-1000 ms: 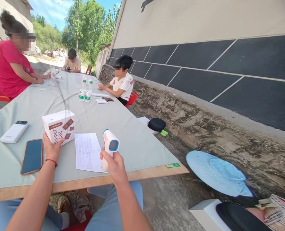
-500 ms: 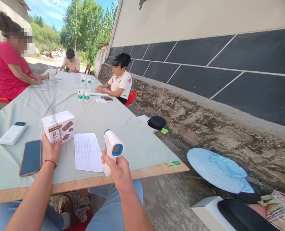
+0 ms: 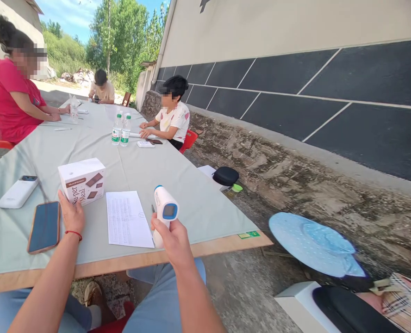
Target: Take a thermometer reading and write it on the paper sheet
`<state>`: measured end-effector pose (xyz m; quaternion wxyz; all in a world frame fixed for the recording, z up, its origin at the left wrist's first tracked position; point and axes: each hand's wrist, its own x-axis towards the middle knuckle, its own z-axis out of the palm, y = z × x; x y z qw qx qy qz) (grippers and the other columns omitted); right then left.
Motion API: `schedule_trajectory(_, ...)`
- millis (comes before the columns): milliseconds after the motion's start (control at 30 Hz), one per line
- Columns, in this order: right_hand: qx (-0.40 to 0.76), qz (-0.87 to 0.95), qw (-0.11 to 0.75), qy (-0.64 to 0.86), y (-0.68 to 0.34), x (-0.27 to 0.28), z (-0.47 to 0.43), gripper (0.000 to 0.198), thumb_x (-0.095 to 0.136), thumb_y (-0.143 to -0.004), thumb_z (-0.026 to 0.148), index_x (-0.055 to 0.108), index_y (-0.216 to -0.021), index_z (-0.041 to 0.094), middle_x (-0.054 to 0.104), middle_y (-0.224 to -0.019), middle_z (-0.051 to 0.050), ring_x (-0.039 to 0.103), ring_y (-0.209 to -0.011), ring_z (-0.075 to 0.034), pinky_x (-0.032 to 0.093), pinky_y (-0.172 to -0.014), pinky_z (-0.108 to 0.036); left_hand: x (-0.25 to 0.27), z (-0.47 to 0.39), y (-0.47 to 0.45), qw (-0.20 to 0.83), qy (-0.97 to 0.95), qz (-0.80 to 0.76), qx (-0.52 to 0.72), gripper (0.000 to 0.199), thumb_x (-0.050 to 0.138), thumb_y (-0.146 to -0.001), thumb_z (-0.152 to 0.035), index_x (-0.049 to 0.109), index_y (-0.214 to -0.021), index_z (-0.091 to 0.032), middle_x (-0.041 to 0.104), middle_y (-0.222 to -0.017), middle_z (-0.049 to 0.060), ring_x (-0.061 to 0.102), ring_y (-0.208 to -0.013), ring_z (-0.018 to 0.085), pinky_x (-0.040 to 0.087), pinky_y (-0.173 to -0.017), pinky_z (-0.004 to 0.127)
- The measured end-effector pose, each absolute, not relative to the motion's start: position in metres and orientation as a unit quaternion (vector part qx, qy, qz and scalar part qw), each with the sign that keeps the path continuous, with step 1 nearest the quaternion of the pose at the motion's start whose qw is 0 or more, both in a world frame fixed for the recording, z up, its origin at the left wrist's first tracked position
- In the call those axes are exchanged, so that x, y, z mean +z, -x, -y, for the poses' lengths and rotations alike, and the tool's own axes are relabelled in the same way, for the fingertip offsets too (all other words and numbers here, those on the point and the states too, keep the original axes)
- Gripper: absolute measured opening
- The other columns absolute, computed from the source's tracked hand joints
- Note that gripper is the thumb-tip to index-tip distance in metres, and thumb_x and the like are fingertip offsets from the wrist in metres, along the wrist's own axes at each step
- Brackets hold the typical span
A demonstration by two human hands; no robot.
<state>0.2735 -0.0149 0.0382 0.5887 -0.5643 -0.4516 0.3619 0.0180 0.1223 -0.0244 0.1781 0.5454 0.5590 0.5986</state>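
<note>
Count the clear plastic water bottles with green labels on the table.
2: both water bottles stand side by side mid-table, the left one touching or nearly touching the right one. A further clear container near the far end is too blurred to tell.

Over the past second, the right hand (image 3: 173, 238) has carried the infrared thermometer (image 3: 165, 212) slightly rightward, off the printed sheet (image 3: 127, 219) and toward the table's near edge. The left hand (image 3: 71, 213) has loosened from the white carton (image 3: 81, 180), now touching only its near lower corner.
</note>
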Motion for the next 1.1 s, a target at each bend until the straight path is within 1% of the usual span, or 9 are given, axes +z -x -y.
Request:
schedule_trajectory(67,0.309,0.446,0.576,0.611,-0.289,0.03,0.005,0.036,0.063,-0.074,0.052,0.063,-0.079,0.017,0.059,-0.066,-0.002,0.052,-0.067,-0.018,0.042,-0.062,-0.029,-0.027,-0.122,-0.02,0.107,-0.539,-0.573,0.608,0.084,0.063,-0.074,-0.024,0.017,-0.144,-0.014,0.018,-0.151,0.023,0.011,-0.146,0.035,0.008,-0.117,0.059)
schedule_trajectory(133,0.253,0.454,0.544,0.659,-0.307,0.019,-0.007,0.036,0.06,-0.075,0.052,0.064,-0.083,0.017,0.06,-0.067,-0.002,0.053,-0.067,-0.019,0.041,-0.063,-0.029,-0.029,-0.121,-0.024,0.021,-0.546,-0.581,0.603,0.087,0.065,-0.071,-0.023,0.019,-0.144,-0.01,0.016,-0.151,0.025,0.011,-0.145,0.038,0.009,-0.117,0.059)
schedule_trajectory(300,0.12,0.471,0.3,0.82,-0.357,-0.008,-0.035,0.047,0.053,-0.082,0.033,0.054,-0.126,0.017,0.068,-0.104,-0.012,0.062,-0.091,-0.026,0.042,-0.072,-0.032,-0.034,-0.114,-0.039,-0.062,-0.628,-0.515,0.581,0.063,0.064,-0.072,-0.022,0.043,-0.131,-0.012,0.036,-0.139,0.022,0.031,-0.136,0.038,0.024,-0.112,0.056)
schedule_trajectory(467,0.062,0.499,0.105,0.858,-0.384,-0.029,-0.042,0.046,0.055,-0.086,0.031,0.053,-0.13,0.016,0.064,-0.112,-0.016,0.061,-0.102,-0.027,0.043,-0.081,-0.035,-0.036,-0.109,-0.051,-0.001,-0.774,-0.432,0.464,0.03,0.055,-0.081,-0.021,0.061,-0.111,-0.022,0.058,-0.118,0.013,0.054,-0.115,0.03,0.041,-0.101,0.048)
schedule_trajectory(600,-0.034,0.537,0.15,0.829,-0.37,-0.037,-0.042,0.037,0.057,-0.086,0.027,0.059,-0.122,0.016,0.058,-0.123,-0.017,0.055,-0.113,-0.028,0.04,-0.091,-0.037,-0.038,-0.108,-0.054,0.048,-0.838,-0.398,0.37,0.02,0.054,-0.086,-0.028,0.065,-0.101,-0.023,0.064,-0.111,0.01,0.06,-0.104,0.028,0.047,-0.091,0.045)
schedule_trajectory(667,-0.007,0.574,0.179,0.799,-0.353,-0.038,-0.044,0.032,0.052,-0.09,0.029,0.06,-0.119,0.016,0.062,-0.118,-0.014,0.056,-0.11,-0.025,0.041,-0.09,-0.034,-0.039,-0.107,-0.054,0.07,-0.862,-0.384,0.325,0.025,0.056,-0.085,-0.035,0.065,-0.106,-0.023,0.065,-0.116,0.011,0.059,-0.11,0.03,0.045,-0.094,0.048)
schedule_trajectory(900,0.086,0.595,0.105,0.792,-0.314,-0.033,-0.054,0.044,0.045,-0.091,0.02,0.051,-0.135,0.019,0.065,-0.111,-0.012,0.061,-0.099,-0.023,0.041,-0.08,-0.032,-0.048,-0.105,-0.059,0.117,-0.905,-0.352,0.209,0.066,0.068,-0.07,-0.064,0.061,-0.125,-0.027,0.054,-0.14,0.013,0.04,-0.136,0.036,0.019,-0.114,0.06)
schedule_trajectory(1000,0.107,0.617,0.178,0.759,-0.321,-0.04,-0.053,0.049,0.039,-0.089,0.018,0.053,-0.136,0.022,0.066,-0.101,-0.009,0.061,-0.091,-0.021,0.043,-0.08,-0.031,-0.052,-0.106,-0.059,0.112,-0.902,-0.361,0.207,0.069,0.069,-0.068,-0.066,0.062,-0.124,-0.026,0.055,-0.139,0.014,0.039,-0.136,0.04,0.015,-0.113,0.063)
schedule_trajectory(1100,0.164,0.606,0.333,0.703,-0.332,-0.056,-0.048,0.048,0.036,-0.084,0.025,0.064,-0.121,0.016,0.066,-0.088,-0.008,0.061,-0.084,-0.021,0.046,-0.081,-0.033,-0.05,-0.099,-0.061,0.106,-0.905,-0.377,0.167,0.075,0.067,-0.068,-0.068,0.06,-0.128,-0.024,0.053,-0.14,0.016,0.039,-0.135,0.042,0.015,-0.111,0.066)
